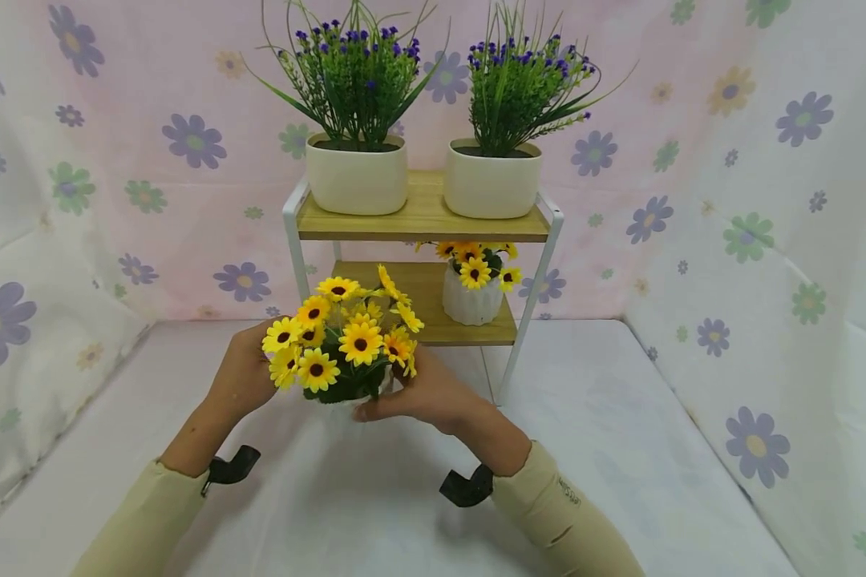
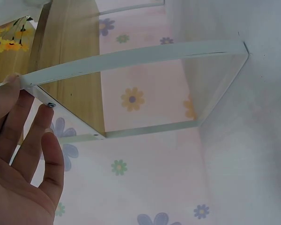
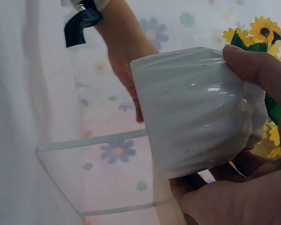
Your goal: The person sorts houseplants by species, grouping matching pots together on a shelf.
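My right hand (image 1: 433, 393) grips a white ribbed flower pot (image 3: 192, 112) with yellow artificial sunflowers (image 1: 361, 343). In the right wrist view, the thumb lies at the pot's rim and the other fingers go round its far side. The pot is off the table, in front of the shelf's left part. With thumb and fingers, my left hand (image 2: 28, 154) pinches the white side frame (image 2: 131, 57) of a two-tier plant shelf (image 1: 426, 228). In the head view, the sunflowers hide the left hand's fingertips.
Two cream oval planters, a left one (image 1: 357, 178) and a right one (image 1: 492, 183), hold purple-flowered plants on the top board. Another white pot (image 1: 472, 298) of yellow flowers stands at the right of the lower board. Flowered cloth walls (image 1: 758, 264) surround the white-covered table (image 1: 621, 449).
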Demonstrator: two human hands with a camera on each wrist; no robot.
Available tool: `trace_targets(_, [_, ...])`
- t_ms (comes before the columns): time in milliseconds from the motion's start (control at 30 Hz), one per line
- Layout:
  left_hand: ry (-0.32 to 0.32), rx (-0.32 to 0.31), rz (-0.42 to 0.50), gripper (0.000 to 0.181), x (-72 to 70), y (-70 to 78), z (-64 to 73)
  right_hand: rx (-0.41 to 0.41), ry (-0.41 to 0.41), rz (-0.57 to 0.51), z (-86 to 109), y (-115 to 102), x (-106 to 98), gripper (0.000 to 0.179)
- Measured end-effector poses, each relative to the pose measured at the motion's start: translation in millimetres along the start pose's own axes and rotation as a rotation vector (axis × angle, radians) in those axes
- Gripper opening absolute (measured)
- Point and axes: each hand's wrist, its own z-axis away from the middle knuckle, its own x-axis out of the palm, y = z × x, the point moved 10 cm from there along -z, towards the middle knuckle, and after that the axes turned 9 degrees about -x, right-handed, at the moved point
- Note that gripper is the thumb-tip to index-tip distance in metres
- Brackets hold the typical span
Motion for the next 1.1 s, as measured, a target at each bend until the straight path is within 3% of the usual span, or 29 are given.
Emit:
trace_targets(200, [-0.013,-0.06,0.0,0.031,0.8,-4.3,-1.0,-0.075,0.078,0.033,-1.0,-19.5,-19.0,0.077])
trace_targets(400, [0.0,-0.014,-0.016,0.027,0.6,-0.4,-2.8,-0.132,0.178,0.135,-8.3,-31.1,-37.1,0.079])
trace_targets(567, [0.002,0.006,-0.022,0.018,1.1,1.4,-3.2,-0.141,0.263,0.189,-16.7,-29.7,-49.8,0.083])
trace_targets(800, [-0.011,-0.006,-0.005,0.019,2.1,-1.0,-3.7,-0.111,0.413,0.314,-23.3,-21.8,-62.8,0.081])
trace_targets(1100, [-0.007,0.014,0.01,0.02,1.9,0.7,-3.1,-0.22,0.477,0.35,-36.2,-19.4,-63.7,0.069])
